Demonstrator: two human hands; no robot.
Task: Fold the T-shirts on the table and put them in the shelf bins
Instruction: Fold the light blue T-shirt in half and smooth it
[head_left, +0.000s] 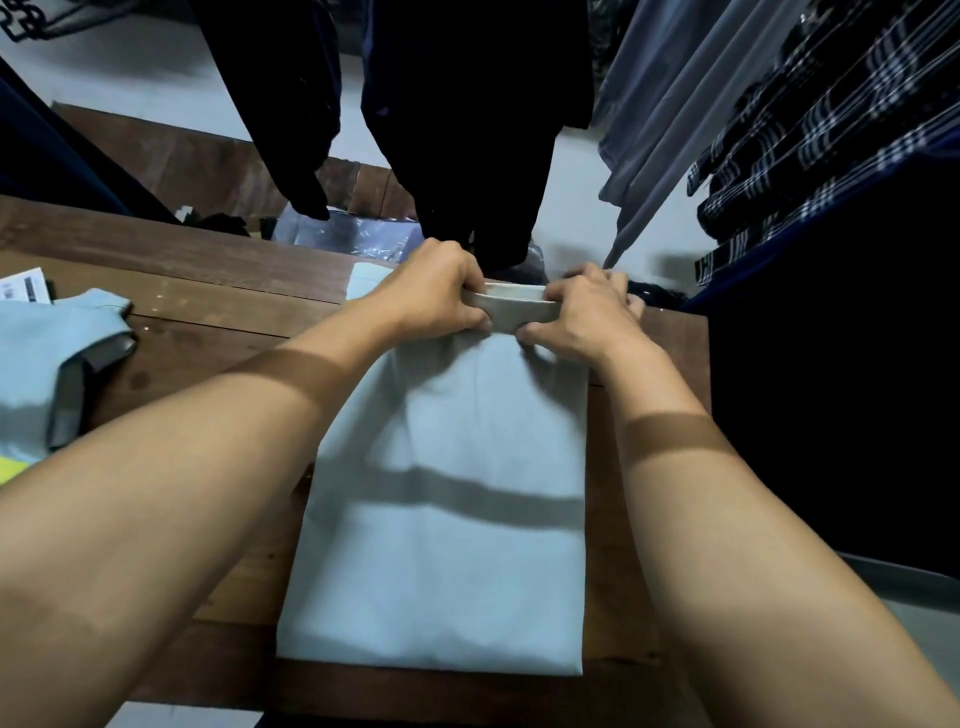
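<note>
A: Far left first?
B: Paper label (23, 285) at the table's back left, cut by the frame. Just beside it is a second light-blue T-shirt (47, 364), unfolded and rumpled, with a grey-trimmed edge turned up, running off the left border. A yellow scrap (11, 469) shows below it.
A: Table?
B: Wooden table (208, 322), dark planks. A wide band of bare wood lies between that shirt and the middle one. The left forearm crosses above it.
A: Task item?
B: Light-blue T-shirt (447, 519), flat at table centre, folded to a long rectangle. Side edges are straight. The hem edge lies near the table's front edge, roughly parallel to it.
A: Hands?
B: Left hand (436, 291) pinches the collar (511, 307) at its left end, thumb in front, fingers curled behind. Right hand (587, 312) pinches the right end the same way. The collar band stands up between them at the shirt's far end.
A: Right side?
B: The shirt's right edge runs close to the table's right edge, with only a thin strip of wood between. Past that it's dark, with a grey rim (909, 578) low down; cannot tell what it is.
A: Back row?
B: Clear plastic bag (353, 234) behind the back edge. Dark garments (467, 130) hang just beyond the hands, then grey ones (665, 104), then plaid shirts (831, 130).
</note>
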